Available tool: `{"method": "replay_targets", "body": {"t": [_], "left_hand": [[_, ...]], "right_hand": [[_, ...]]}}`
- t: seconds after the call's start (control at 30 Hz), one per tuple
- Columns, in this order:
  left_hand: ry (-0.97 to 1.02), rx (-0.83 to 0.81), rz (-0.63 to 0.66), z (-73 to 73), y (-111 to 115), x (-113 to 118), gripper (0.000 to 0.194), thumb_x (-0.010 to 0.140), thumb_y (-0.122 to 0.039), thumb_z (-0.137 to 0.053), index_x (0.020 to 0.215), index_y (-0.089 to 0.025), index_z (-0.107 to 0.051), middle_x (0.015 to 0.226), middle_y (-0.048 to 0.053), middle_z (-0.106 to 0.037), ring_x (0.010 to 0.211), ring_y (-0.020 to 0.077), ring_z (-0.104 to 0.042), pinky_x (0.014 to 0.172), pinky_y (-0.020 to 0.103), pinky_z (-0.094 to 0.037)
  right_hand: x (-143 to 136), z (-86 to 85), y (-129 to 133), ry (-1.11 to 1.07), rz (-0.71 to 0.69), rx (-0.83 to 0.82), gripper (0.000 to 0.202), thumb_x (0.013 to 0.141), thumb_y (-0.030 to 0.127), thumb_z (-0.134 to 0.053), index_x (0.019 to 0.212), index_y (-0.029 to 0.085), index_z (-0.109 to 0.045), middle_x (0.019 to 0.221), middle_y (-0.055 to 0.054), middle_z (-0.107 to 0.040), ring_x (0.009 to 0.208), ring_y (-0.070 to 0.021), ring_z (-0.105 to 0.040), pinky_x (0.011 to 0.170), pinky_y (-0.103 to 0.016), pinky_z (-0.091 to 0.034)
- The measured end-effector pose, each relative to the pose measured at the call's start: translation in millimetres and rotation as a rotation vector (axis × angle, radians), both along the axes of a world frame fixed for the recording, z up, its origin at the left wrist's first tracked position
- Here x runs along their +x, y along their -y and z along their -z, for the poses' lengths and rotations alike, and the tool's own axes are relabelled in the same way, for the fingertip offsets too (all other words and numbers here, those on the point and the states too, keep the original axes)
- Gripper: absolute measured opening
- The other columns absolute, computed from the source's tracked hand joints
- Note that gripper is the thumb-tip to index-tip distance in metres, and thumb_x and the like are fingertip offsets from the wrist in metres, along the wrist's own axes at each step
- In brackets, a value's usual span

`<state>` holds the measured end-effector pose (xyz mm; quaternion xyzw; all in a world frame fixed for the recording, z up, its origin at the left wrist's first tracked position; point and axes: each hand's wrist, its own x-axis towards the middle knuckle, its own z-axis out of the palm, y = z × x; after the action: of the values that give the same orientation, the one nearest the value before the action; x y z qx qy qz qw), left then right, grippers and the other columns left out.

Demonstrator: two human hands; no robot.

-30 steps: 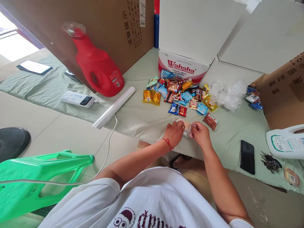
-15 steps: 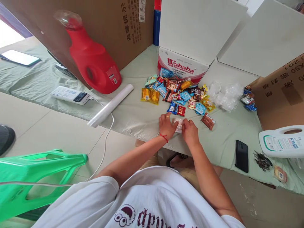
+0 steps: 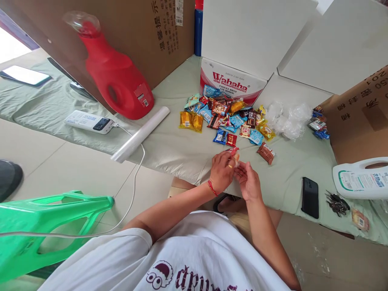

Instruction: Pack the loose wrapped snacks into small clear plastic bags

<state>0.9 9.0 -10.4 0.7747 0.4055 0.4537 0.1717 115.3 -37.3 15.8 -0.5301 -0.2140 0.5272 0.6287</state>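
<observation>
My left hand [image 3: 222, 171], with a red string at its wrist and a ring, is closed on a small snack packet [image 3: 236, 157]. Red and orange show on the packet, and clear film is around it; the fingers cover the rest. Close beside it is my right hand [image 3: 250, 184], palm turned up, thumb apart from the fingers. Its fingertips are at the packet's near side; I cannot tell if they touch. Just beyond lie a blue packet [image 3: 220, 136] and a red packet [image 3: 231, 140]. A brown packet [image 3: 266, 152] lies to the right.
A pile of wrapped snacks [image 3: 221, 108] lies before the Wahaha box [image 3: 230, 81]. Crumpled clear plastic [image 3: 287, 121] is beside it. Leftward are a film roll [image 3: 141, 134], a corded power bank [image 3: 89, 122] and a red jug [image 3: 121, 76]. Rightward are a phone [image 3: 310, 198], keys [image 3: 337, 204] and a white bottle [image 3: 360, 180].
The packet has been lifted and turned from lying flat on the cloth between both hands, and its red and orange side now shows. My right hand has moved nearer me and rolled palm up.
</observation>
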Motion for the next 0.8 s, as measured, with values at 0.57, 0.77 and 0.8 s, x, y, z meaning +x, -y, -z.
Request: {"method": "replay_targets", "body": {"t": [0.57,0.77,0.8], "left_hand": [[0.285,0.006,0.502,-8.8,23.4,-4.7,0.049,0.07,-0.013,-0.053,0.117,-0.022,-0.043,0.12,0.014,-0.052,0.127,0.0321,-0.052,0.1,0.056,-0.053],[0.039,-0.012,0.004,-3.6,-16.6,-65.2,0.032,0.079,-0.012,-0.055,0.109,-0.023,-0.052,0.115,0.01,-0.056,0.13,0.032,-0.054,0.105,0.06,-0.05],[-0.017,-0.027,-0.061,2.7,-24.6,-78.3,0.027,0.08,-0.013,-0.056,0.105,-0.023,-0.054,0.113,0.01,-0.057,0.13,0.0324,-0.055,0.106,0.059,-0.049]], "right_hand": [[51.8,-2.5,-1.1,-0.061,0.036,0.021,0.044,0.068,0.033,-0.09,0.108,0.025,-0.074,0.112,-0.003,-0.074,0.097,-0.0183,-0.07,0.082,-0.032,-0.059],[222.0,-12.8,-25.2,0.226,0.584,0.019,0.038,0.068,0.041,-0.09,0.088,0.019,-0.066,0.085,0.0,-0.071,0.071,-0.0119,-0.065,0.063,-0.026,-0.058],[255.7,-14.0,-32.1,0.296,0.644,-0.025,0.037,0.073,0.046,-0.086,0.083,0.019,-0.063,0.078,0.001,-0.067,0.063,-0.0103,-0.061,0.056,-0.024,-0.055]]}}
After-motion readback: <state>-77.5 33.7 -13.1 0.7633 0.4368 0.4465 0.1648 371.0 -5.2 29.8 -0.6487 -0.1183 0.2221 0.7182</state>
